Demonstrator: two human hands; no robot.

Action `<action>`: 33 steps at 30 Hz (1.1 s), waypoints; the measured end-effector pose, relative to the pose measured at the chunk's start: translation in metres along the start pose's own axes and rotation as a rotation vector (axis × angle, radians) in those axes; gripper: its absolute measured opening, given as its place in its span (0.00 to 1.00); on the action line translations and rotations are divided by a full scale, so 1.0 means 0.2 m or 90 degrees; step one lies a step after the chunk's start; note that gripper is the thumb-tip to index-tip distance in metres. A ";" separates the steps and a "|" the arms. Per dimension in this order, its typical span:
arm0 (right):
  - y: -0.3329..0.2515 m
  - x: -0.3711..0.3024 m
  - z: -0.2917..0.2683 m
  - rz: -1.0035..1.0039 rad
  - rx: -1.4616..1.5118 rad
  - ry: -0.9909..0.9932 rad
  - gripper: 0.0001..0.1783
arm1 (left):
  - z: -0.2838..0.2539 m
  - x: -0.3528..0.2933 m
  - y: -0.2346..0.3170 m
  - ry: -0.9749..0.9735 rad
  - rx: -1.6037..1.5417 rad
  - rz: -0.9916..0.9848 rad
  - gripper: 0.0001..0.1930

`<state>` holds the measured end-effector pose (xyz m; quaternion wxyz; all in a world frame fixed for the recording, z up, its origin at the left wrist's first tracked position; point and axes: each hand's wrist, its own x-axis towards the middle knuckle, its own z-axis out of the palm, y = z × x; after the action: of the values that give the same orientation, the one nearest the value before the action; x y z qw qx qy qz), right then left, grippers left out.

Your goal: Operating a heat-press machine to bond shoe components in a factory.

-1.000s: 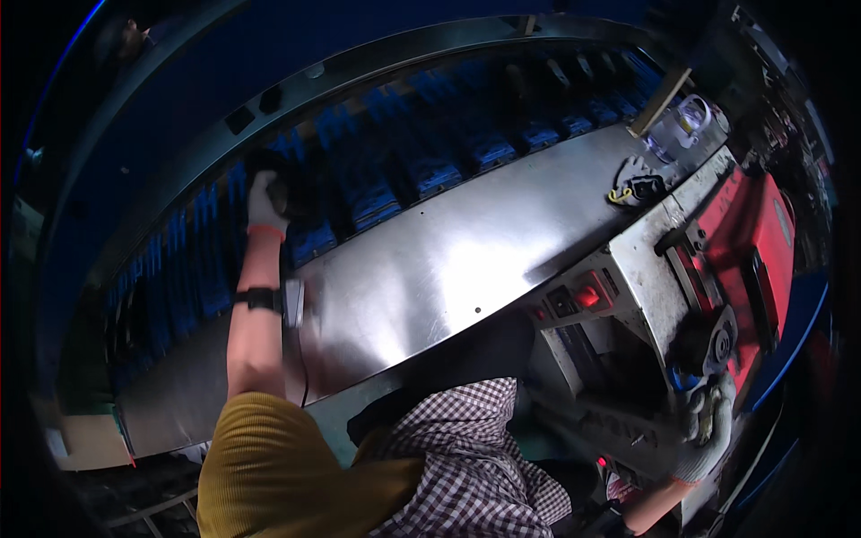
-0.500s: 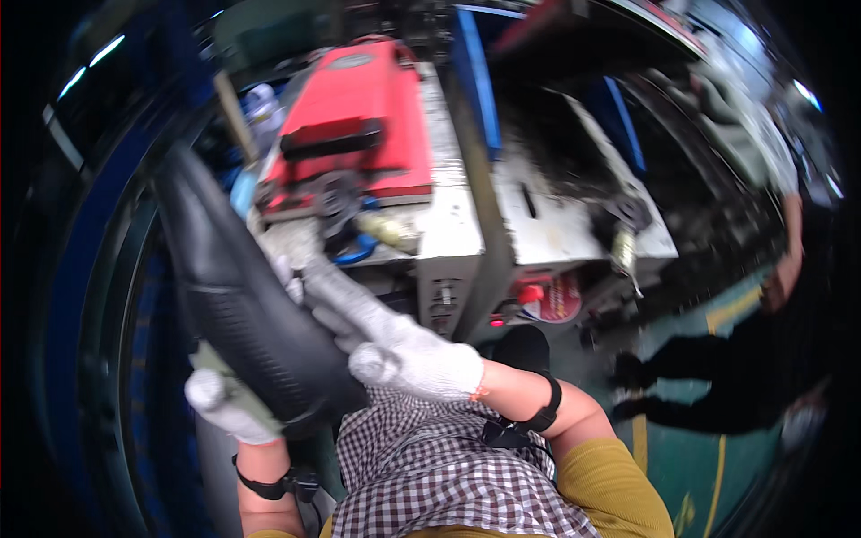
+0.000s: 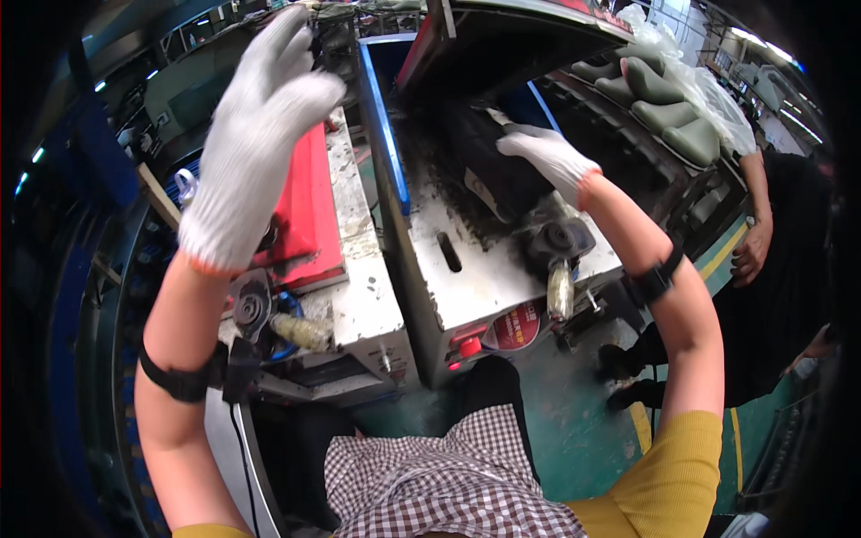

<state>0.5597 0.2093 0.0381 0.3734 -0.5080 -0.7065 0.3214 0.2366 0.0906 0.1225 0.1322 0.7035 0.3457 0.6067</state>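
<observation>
My left hand (image 3: 256, 134), in a white knit glove, is raised at the upper left with its fingers stretched out and thumb apart, holding nothing. It hangs in front of a red press lid (image 3: 309, 211). My right hand (image 3: 547, 161), gloved alike, reaches into the open, blue-sided machine (image 3: 395, 134). Its fingers are stretched over a dark piece (image 3: 489, 166) with a pale curved mark, lying in the machine. Whether they touch it, I cannot tell. The piece's full shape is lost in the shadow.
A dark lid (image 3: 511, 54) stands raised over the machine. Dials with handles (image 3: 560, 242) and a red button (image 3: 468, 345) are on its front. Grey-green foot-shaped forms (image 3: 659, 99) lie on a rack at right. Another person's hand (image 3: 753, 251) hangs beside it.
The black boot-like piece has left both my hands. My left hand has risen, empty, to the upper left. My right hand has moved forward and right into the machine. The view has turned rightward.
</observation>
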 end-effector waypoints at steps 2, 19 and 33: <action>0.11 0.25 -0.01 0.065 -0.076 0.038 0.39 | 0.09 0.22 -0.10 -0.016 0.051 0.014 0.38; 0.34 0.50 0.03 0.204 -0.419 -0.217 0.60 | 0.62 1.08 -0.24 -0.240 0.266 0.068 0.13; 0.00 -0.60 0.02 -0.234 -0.415 -0.022 0.30 | 0.79 0.31 -0.32 -0.137 0.239 -0.054 0.31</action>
<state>0.5810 0.0945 0.0122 0.2316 -0.4594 -0.8574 0.0158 0.3665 0.2137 0.0945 0.0606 0.7611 0.4659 0.4473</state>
